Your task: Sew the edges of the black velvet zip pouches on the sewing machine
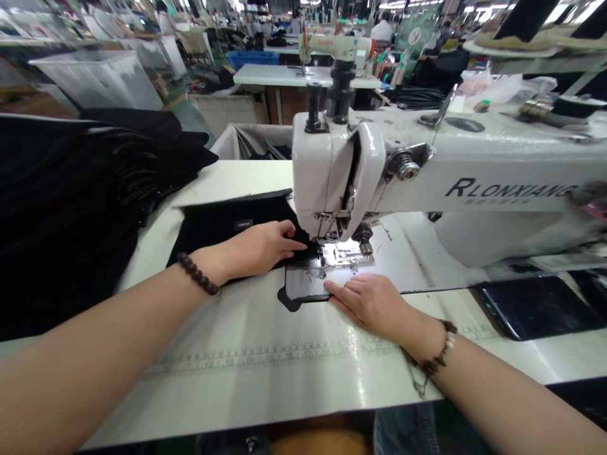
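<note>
My left hand (263, 246) rests on a black fabric piece (213, 224) with a small dark label. Its index finger points toward the presser foot, and the fingers are apart, pressing the cloth rather than gripping it. The fabric lies left of the needle area of a white sewing machine (341, 170), its right edge reaching the foot. In front of the foot, my right hand (370, 303) touches the metal bed plate (303, 284) with an outstretched index finger. The other fingers of that hand are loosely bent, and nothing shows in them. The needle tip is hard to make out.
A tall stack of black cloth (71, 208) stands at the left. A dark phone-like device (540, 306) lies at the right of the table. Along the table's front runs a printed ruler (265, 357). Behind are a grey bin (99, 79) and another sewing machine (332, 47).
</note>
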The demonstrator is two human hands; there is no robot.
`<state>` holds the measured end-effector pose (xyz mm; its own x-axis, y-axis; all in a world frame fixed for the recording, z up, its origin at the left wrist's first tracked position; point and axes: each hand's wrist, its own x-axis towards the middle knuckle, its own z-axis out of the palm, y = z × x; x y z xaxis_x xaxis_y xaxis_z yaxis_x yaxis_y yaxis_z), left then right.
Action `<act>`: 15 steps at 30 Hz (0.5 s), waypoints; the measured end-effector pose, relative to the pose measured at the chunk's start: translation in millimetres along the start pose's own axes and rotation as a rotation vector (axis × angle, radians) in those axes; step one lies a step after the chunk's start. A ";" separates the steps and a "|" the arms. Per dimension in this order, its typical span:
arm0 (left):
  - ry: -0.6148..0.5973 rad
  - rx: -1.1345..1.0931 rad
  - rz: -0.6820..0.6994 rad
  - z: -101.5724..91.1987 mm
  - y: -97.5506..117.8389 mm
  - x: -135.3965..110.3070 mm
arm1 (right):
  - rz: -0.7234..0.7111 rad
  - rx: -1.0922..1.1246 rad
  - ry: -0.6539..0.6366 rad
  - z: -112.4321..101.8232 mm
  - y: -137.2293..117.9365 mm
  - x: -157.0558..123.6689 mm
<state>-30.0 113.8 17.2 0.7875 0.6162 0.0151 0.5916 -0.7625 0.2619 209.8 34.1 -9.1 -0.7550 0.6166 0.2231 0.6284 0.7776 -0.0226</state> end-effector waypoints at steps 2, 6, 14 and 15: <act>-0.080 0.022 -0.040 -2.6 16.2 -12.7 | -0.005 -0.013 0.009 -0.3 0.1 -2.3; -0.085 0.123 -0.087 9.8 55.2 -29.0 | -0.009 -0.030 0.008 -0.5 0.1 -5.3; 0.135 0.218 -0.090 38.4 89.0 -28.3 | 0.013 -0.011 -0.031 -4.5 -1.0 -7.9; 0.128 0.228 -0.084 38.4 89.8 -27.5 | 0.019 -0.007 -0.036 -4.2 -0.8 -8.1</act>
<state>8.1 20.9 3.3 0.7142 0.6881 0.1281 0.6891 -0.7234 0.0433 216.3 27.9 -6.8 -0.7491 0.6355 0.1871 0.6439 0.7649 -0.0198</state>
